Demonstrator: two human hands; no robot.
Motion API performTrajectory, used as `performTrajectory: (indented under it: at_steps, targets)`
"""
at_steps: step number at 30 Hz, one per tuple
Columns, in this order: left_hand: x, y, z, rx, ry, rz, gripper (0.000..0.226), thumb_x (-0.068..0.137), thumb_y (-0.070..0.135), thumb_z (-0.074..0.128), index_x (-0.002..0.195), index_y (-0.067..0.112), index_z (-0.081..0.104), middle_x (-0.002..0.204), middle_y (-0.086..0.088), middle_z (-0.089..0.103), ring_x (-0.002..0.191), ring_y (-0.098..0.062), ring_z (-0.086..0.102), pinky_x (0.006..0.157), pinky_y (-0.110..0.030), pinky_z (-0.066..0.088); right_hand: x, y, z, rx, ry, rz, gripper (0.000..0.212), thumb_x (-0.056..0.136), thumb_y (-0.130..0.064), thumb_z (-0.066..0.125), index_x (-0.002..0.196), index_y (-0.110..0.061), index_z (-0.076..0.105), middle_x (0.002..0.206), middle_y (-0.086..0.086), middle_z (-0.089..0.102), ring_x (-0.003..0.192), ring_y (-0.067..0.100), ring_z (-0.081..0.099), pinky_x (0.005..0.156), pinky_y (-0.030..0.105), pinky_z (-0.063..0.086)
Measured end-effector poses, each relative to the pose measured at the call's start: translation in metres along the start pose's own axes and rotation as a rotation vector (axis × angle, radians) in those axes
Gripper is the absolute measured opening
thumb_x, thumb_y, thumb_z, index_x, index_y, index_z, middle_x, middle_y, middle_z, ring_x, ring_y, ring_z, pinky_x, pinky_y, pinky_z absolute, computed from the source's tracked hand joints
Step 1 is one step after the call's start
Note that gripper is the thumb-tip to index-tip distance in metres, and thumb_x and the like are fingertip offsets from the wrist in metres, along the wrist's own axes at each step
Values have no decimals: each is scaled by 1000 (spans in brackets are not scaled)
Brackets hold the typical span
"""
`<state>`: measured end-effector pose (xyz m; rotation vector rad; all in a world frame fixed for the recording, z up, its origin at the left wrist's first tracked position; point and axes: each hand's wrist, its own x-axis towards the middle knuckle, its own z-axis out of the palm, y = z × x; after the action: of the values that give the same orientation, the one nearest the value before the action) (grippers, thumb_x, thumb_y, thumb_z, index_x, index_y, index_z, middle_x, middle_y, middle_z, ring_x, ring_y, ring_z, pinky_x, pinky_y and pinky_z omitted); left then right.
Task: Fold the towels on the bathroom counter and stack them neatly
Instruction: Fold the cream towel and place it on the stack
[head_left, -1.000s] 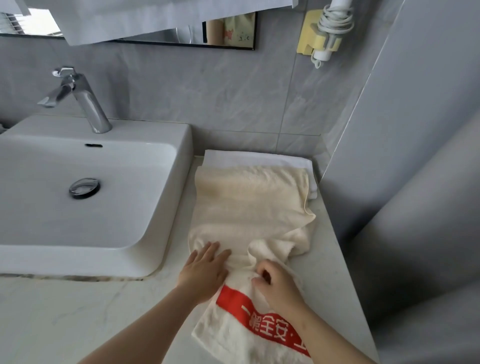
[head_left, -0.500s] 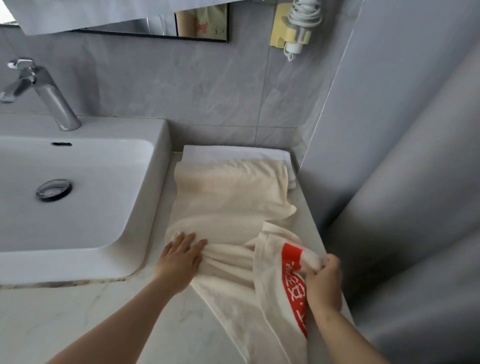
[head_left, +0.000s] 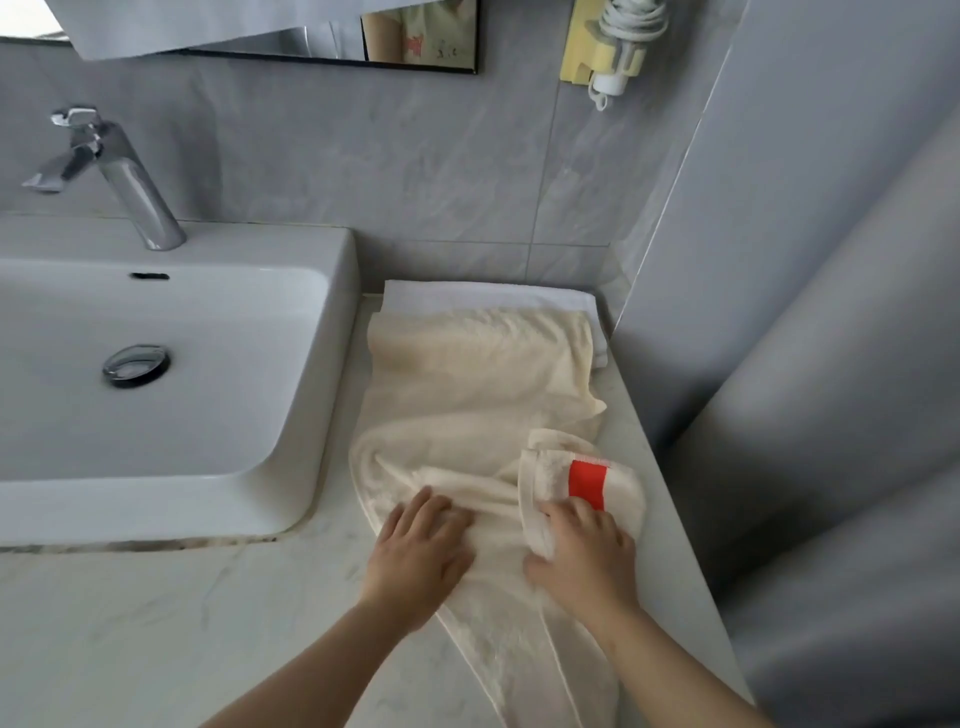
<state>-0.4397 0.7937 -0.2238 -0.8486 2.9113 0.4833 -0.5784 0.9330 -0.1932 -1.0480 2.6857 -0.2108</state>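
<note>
A cream towel (head_left: 467, 395) lies crumpled lengthwise on the marble counter (head_left: 156, 623), right of the sink. Its far end overlaps a folded white towel (head_left: 488, 297) against the back wall. The near end, with a red stripe (head_left: 587, 480), is turned back over the towel's right side. My left hand (head_left: 421, 551) presses flat on the towel's near left part, fingers straight. My right hand (head_left: 587, 551) holds the turned-back end, fingers on top and thumb at the fold's edge. The rest of the towel trails toward me between my forearms.
A white basin (head_left: 322, 415) with a chrome tap (head_left: 130, 182) fills the left side. A grey wall (head_left: 779, 312) closes the counter on the right, close to the towel. A wall holder with a coiled cord (head_left: 613, 47) hangs above.
My right hand has carried the red-striped end from the counter's right edge back onto the towel and laid it down. My left hand has stayed pressing the towel's left part.
</note>
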Motion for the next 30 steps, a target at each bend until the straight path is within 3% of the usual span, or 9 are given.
performTrajectory:
  at_steps: [3, 5, 8, 12, 15, 18, 21, 24, 30]
  targets:
    - [3, -18, -5, 55, -19, -21, 83, 71, 63, -7, 145, 41, 25, 156, 8, 17, 147, -17, 7, 116, -31, -6, -2, -1, 1, 243, 209, 94, 7, 86, -24, 57, 93, -23, 54, 89, -8, 57, 83, 13, 55, 78, 29, 47]
    - [6, -28, -9, 59, -31, -45, 91, 62, 61, -17, 147, 44, 13, 158, 11, 4, 146, -14, -5, 116, -33, -7, -3, -3, -4, 550, 242, 262, 5, 88, -15, 52, 84, -17, 52, 78, -2, 57, 68, 15, 54, 62, 29, 47]
    - [8, -40, -16, 70, -65, -70, 91, 62, 59, -18, 145, 45, 17, 158, 13, 5, 146, -13, -4, 117, -35, -3, -3, -7, -12, 841, 210, 439, 12, 88, -14, 48, 100, -14, 51, 82, 1, 56, 69, 15, 53, 54, 26, 37]
    - [11, -42, -28, 52, -70, -80, 45, 101, 37, 16, 145, 42, 24, 158, 10, 8, 146, -13, -2, 118, -36, -1, -11, -13, -6, 823, 150, 474, 15, 89, -28, 50, 100, -18, 52, 81, -4, 55, 72, 13, 53, 63, 29, 40]
    - [12, -31, -30, 24, -42, -72, 48, 100, 17, 29, 144, 35, 29, 158, 8, 12, 146, -11, 0, 118, -37, 0, -16, -17, -3, 893, 157, 512, 21, 92, -34, 47, 102, -18, 56, 84, -4, 56, 78, 16, 55, 71, 32, 44]
    - [6, -18, -21, -74, 86, 9, 43, 94, 16, 33, 134, 29, 47, 152, 5, 29, 144, -15, 17, 114, -33, 12, -20, -16, -2, 1040, 158, 582, 22, 93, -28, 44, 99, -14, 59, 91, 3, 59, 83, 21, 58, 73, 35, 50]
    - [-7, -7, -18, -121, 124, 40, 36, 89, 19, 43, 119, 26, 63, 136, 4, 51, 130, -22, 43, 108, -37, 27, -26, -16, 1, 1112, 192, 642, 15, 90, -20, 46, 87, -14, 60, 92, 9, 62, 85, 27, 60, 78, 42, 54]
    - [-16, -1, -18, -86, 301, 32, 21, 74, 14, 69, 91, 26, 73, 98, 4, 67, 94, -26, 65, 84, -42, 47, -31, -17, 3, 1132, 233, 635, 14, 89, -15, 48, 78, -12, 57, 87, 10, 61, 77, 24, 58, 64, 31, 47]
    - [-48, 34, -15, -250, 67, 97, 39, 96, 48, 38, 131, 34, 49, 138, 12, 44, 127, -10, 39, 108, -27, 23, -47, -10, -3, 1377, 199, 636, 6, 85, -6, 51, 88, -9, 55, 86, 12, 60, 73, 27, 59, 57, 30, 46]
